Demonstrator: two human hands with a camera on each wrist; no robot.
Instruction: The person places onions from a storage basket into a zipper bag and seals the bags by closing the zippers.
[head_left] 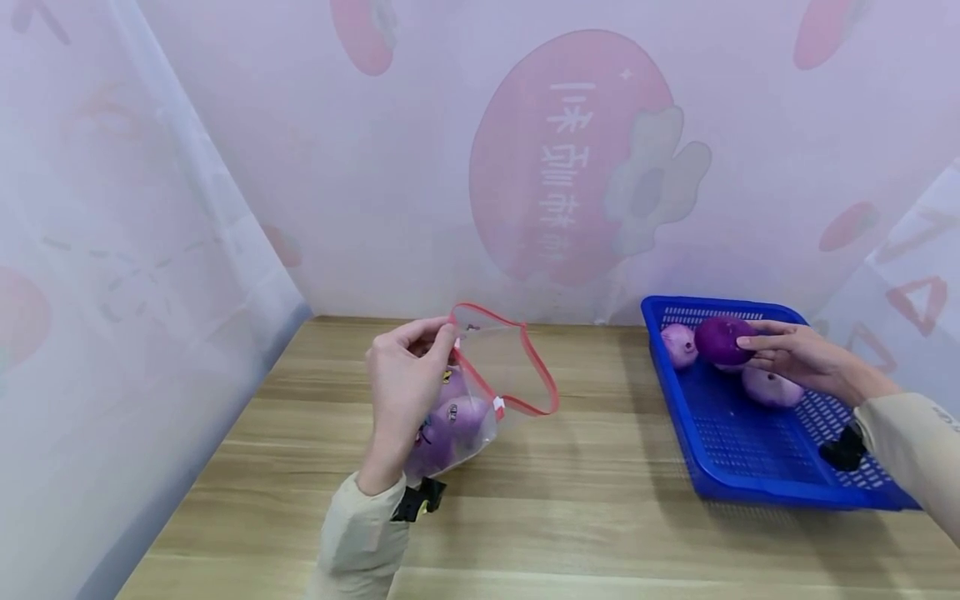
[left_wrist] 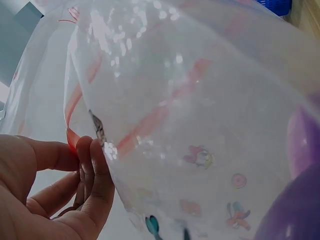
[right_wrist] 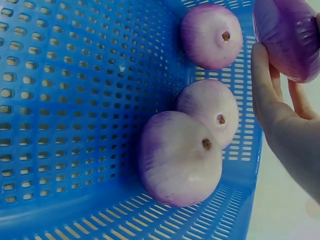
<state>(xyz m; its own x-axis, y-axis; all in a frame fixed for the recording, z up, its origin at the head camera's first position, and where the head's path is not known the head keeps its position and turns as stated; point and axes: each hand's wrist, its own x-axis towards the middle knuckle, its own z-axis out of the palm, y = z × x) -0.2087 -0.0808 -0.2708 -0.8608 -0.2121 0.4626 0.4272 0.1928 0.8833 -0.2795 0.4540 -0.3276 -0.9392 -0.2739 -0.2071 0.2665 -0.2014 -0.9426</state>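
Observation:
My left hand (head_left: 405,375) pinches the red-edged mouth of a clear zip bag (head_left: 517,367), which gapes toward the right. Purple onions (head_left: 450,429) show through its printed plastic. A white slider (head_left: 498,406) sits on the red strip. Over the far end of the blue basket (head_left: 693,458), my right hand (head_left: 798,354) grips a dark purple onion (head_left: 723,340) between thumb and fingers. Below it in the basket lie three paler onions; the right wrist view shows a large onion (right_wrist: 180,157), one touching it (right_wrist: 209,110) and another onion (right_wrist: 212,36) apart from them.
The basket stands at the right of the wooden table (head_left: 592,517), its far end close to the printed backdrop (head_left: 390,208). A cloth wall (head_left: 150,292) bounds the left side. Bare tabletop lies between bag and basket.

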